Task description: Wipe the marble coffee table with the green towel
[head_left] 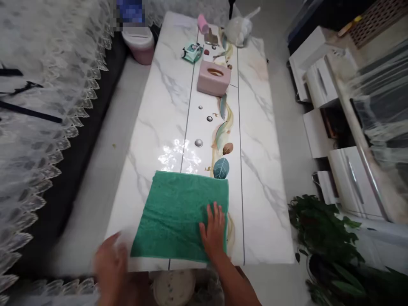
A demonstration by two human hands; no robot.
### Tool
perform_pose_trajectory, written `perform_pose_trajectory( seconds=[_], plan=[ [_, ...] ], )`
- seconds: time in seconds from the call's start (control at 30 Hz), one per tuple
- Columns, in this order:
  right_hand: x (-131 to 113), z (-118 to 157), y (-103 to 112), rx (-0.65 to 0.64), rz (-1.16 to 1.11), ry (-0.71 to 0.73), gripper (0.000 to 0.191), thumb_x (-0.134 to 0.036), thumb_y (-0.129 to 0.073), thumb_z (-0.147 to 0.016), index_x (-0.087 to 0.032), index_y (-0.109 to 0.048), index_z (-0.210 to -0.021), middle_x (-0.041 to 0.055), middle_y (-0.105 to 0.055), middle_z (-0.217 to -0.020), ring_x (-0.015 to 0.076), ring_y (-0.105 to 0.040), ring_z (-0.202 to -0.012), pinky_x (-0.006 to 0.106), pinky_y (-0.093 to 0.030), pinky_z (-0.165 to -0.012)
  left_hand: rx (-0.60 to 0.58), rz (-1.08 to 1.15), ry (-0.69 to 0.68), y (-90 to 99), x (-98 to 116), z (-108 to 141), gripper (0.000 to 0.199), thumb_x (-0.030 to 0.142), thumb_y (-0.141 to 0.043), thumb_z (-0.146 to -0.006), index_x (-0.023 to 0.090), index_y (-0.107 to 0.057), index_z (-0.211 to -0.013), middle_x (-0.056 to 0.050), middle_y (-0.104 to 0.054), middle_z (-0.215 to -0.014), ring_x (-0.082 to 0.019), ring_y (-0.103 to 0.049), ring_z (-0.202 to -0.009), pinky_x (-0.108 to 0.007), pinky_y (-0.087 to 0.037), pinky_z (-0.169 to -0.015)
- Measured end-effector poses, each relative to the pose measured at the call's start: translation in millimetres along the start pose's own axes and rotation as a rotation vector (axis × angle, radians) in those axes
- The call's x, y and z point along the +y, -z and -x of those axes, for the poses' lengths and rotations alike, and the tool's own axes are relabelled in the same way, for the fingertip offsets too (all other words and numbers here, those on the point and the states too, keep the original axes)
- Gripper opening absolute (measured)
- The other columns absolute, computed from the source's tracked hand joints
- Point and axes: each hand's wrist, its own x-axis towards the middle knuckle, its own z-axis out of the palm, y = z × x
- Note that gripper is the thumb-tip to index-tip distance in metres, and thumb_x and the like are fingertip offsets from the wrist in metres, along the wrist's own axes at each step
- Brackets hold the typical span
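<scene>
A green towel (178, 212) lies spread nearly flat on the near end of the white marbled table (264, 187), with small creases on its left half. My right hand (213, 229) rests on the towel's right side, fingers stretched out and palm down. Off the towel's lower left corner, my left hand (111, 263) hovers by the table's near left edge. Motion blurs it, so its fingers cannot be made out clearly.
Farther up the table stand a pink tissue box (213, 80), a teal packet (193, 52), a pink cup-like item (202, 24) and a white plastic bag (238, 30). A lace-covered sofa (63, 106) runs along the left. Leafy plants (321, 229) and a white cabinet (353, 178) are at right.
</scene>
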Motion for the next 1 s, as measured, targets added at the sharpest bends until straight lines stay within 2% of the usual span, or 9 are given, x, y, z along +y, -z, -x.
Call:
perform_pose_trajectory(
  seconds=[0.07,0.13,0.17,0.23,0.33,0.47,0.73,0.83,1.0],
  plan=[
    [-21,-16,-11,-0.095,0.043,-0.106,0.060,-0.041,-0.044,-0.109,-0.021,-0.045,-0.165,0.0173,-0.033,-0.174,0.0378,-0.029,-0.161,0.064,-0.032,-0.123,-0.064,0.021,-0.174,-41.4,41,-17,0.055,0.042,-0.033,-0.103,0.030,-0.070,-0.142,-0.004,-0.070,-0.145,-0.032,-0.066,-0.129,-0.053,-0.057,-0.106],
    [-31,-30,-22,-0.184,0.067,-0.147,0.059,-0.043,-0.047,-0.108,-0.025,-0.046,-0.165,0.0155,-0.032,-0.174,0.0380,-0.031,-0.160,0.065,-0.030,-0.124,-0.152,-0.034,-0.348,-83.8,76,-29,0.051,0.034,-0.043,-0.101,0.022,-0.070,-0.142,-0.011,-0.063,-0.154,-0.032,-0.058,-0.141,-0.052,-0.049,-0.116],
    [-33,-34,-26,-0.216,0.074,-0.156,0.059,-0.044,-0.048,-0.108,-0.028,-0.046,-0.165,0.0143,-0.032,-0.174,0.0378,-0.032,-0.160,0.064,-0.030,-0.124,-0.168,-0.087,-0.396,-100.2,88,-33,0.050,0.030,-0.045,-0.101,0.022,-0.069,-0.144,-0.013,-0.059,-0.158,-0.033,-0.054,-0.145,-0.054,-0.045,-0.119],
    [-32,-37,-32,-0.255,0.087,-0.161,0.059,-0.045,-0.048,-0.108,-0.031,-0.044,-0.165,0.0122,-0.031,-0.175,0.0373,-0.032,-0.160,0.064,-0.029,-0.125,-0.147,-0.174,-0.434,-119.7,100,-35,0.050,0.027,-0.045,-0.102,0.023,-0.065,-0.148,-0.015,-0.053,-0.162,-0.034,-0.050,-0.149,-0.059,-0.039,-0.122],
    [-29,-34,-35,-0.282,0.100,-0.158,0.059,-0.044,-0.048,-0.109,-0.035,-0.040,-0.167,0.0104,-0.030,-0.175,0.0373,-0.033,-0.160,0.065,-0.030,-0.125,-0.144,-0.232,-0.438,-123.7,97,-37,0.051,0.025,-0.043,-0.104,0.024,-0.060,-0.152,-0.016,-0.047,-0.166,-0.034,-0.047,-0.152,-0.062,-0.034,-0.125],
    [-28,-32,-37,-0.293,0.116,-0.155,0.058,-0.043,-0.047,-0.109,-0.037,-0.039,-0.166,0.0096,-0.031,-0.175,0.0381,-0.035,-0.159,0.066,-0.033,-0.123,-0.163,-0.280,-0.449,-121.2,93,-42,0.050,0.024,-0.042,-0.105,0.025,-0.060,-0.151,-0.015,-0.049,-0.165,-0.033,-0.048,-0.152,-0.062,-0.032,-0.126],
    [-27,-42,-38,-0.301,0.151,-0.131,0.058,-0.041,-0.047,-0.108,-0.034,-0.043,-0.165,0.0115,-0.037,-0.172,0.0401,-0.038,-0.157,0.067,-0.034,-0.120,-0.141,-0.236,-0.487,-122.9,112,-67,0.052,0.020,-0.044,-0.104,0.022,-0.058,-0.154,-0.018,-0.047,-0.166,-0.035,-0.041,-0.156,-0.064,-0.031,-0.127],
    [-25,-64,-34,-0.310,0.151,-0.101,0.059,-0.039,-0.047,-0.108,-0.032,-0.040,-0.166,0.0124,-0.037,-0.172,0.0396,-0.038,-0.157,0.065,-0.036,-0.120,-0.131,-0.219,-0.482,-123.6,128,-90,0.053,0.022,-0.045,-0.104,0.019,-0.055,-0.156,-0.020,-0.041,-0.169,-0.036,-0.035,-0.159,-0.065,-0.031,-0.127],
    [-23,-122,-26,-0.302,0.108,-0.060,0.062,-0.036,-0.045,-0.106,-0.033,-0.039,-0.168,0.0090,-0.032,-0.174,0.0400,-0.033,-0.160,0.065,-0.040,-0.118,-0.195,-0.223,-0.428,-128.5,156,-132,0.058,0.024,-0.042,-0.105,0.018,-0.046,-0.162,-0.020,-0.033,-0.173,-0.038,-0.031,-0.161,-0.067,-0.029,-0.128]
  ],
)
